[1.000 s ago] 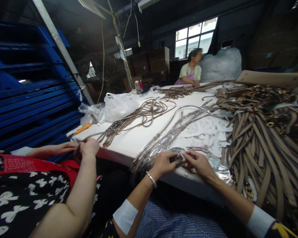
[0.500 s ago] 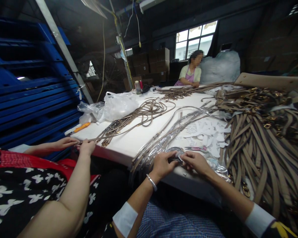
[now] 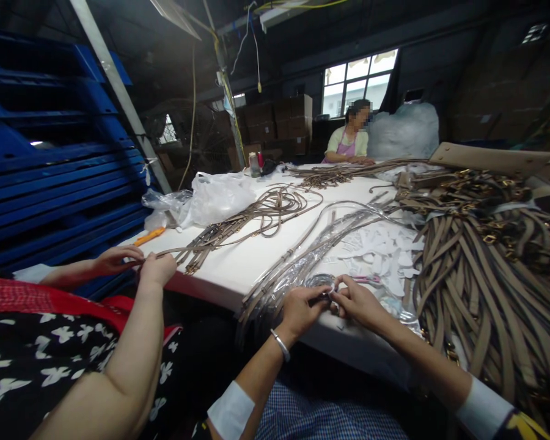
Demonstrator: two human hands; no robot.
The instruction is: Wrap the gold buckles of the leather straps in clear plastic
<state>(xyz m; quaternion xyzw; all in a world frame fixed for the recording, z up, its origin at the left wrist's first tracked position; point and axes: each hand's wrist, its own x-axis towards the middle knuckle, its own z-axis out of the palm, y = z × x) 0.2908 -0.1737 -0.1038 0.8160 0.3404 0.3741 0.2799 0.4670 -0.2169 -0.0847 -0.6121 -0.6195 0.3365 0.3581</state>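
Observation:
My left hand (image 3: 300, 310) and my right hand (image 3: 357, 302) meet at the near edge of the white table (image 3: 252, 256). Both pinch the end of a tan strap in a clear plastic sleeve (image 3: 321, 288), fingers closed on it. A bundle of plastic-wrapped straps (image 3: 311, 250) runs away from my hands across the table. A silver bangle (image 3: 282, 344) sits on my left wrist.
A big heap of tan straps with gold buckles (image 3: 486, 269) fills the right side. White paper scraps (image 3: 385, 247) and pink scissors (image 3: 365, 279) lie by my right hand. A co-worker's hands (image 3: 137, 264) on my left handle other straps (image 3: 238, 223). Another person (image 3: 348, 142) sits at the far end.
My hands stay together on the wrapped strap end, shifted slightly. The co-worker's hands moved a little along their straps. The camera tilted up a touch.

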